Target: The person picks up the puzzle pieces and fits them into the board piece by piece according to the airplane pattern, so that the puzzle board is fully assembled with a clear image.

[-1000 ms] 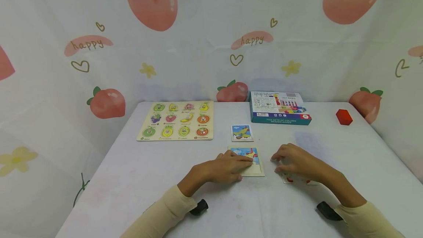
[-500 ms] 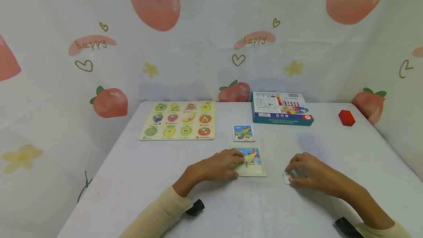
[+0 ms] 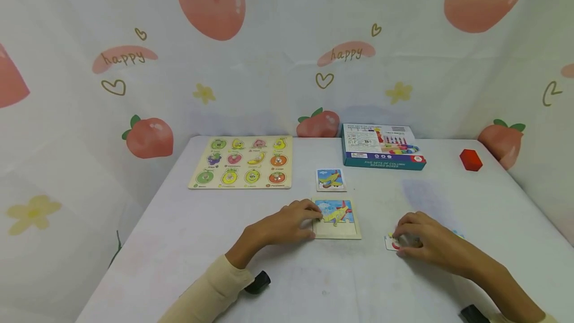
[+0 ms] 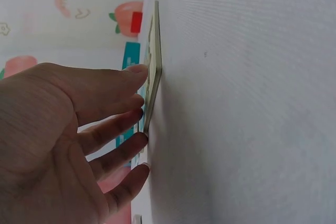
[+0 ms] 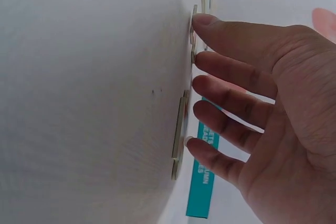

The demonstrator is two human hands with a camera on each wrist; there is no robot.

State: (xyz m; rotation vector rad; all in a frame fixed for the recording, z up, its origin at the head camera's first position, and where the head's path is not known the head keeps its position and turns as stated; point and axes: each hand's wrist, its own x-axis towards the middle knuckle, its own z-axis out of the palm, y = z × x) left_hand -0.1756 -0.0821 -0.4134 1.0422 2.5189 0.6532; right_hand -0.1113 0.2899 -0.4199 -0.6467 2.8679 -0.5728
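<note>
In the head view a wooden puzzle tray [image 3: 336, 233] holds fitted pieces of an airplane picture in its upper part; its lower strip is bare wood. My left hand [image 3: 291, 223] rests at the tray's left edge, fingers loosely bent, thumb at the near corner. My right hand [image 3: 430, 241] hovers low over a puzzle piece [image 3: 392, 243] lying flat on the table. In the right wrist view the thumb and index fingertip touch or nearly touch that piece [image 5: 193, 35], spread apart. More loose pieces [image 5: 178, 135] lie by the little finger, mostly hidden by the hand in the head view.
A small airplane picture card or block [image 3: 331, 180] lies just behind the tray. Back left is a wooden fruit puzzle board [image 3: 239, 163]. A teal-edged beads box [image 3: 383, 148] stands at the back, with a red block [image 3: 471, 160] to its right.
My right hand has moved from beside the tray rightward and nearer, over the loose pieces. My left hand has slid left off the airplane picture to the tray's edge.
</note>
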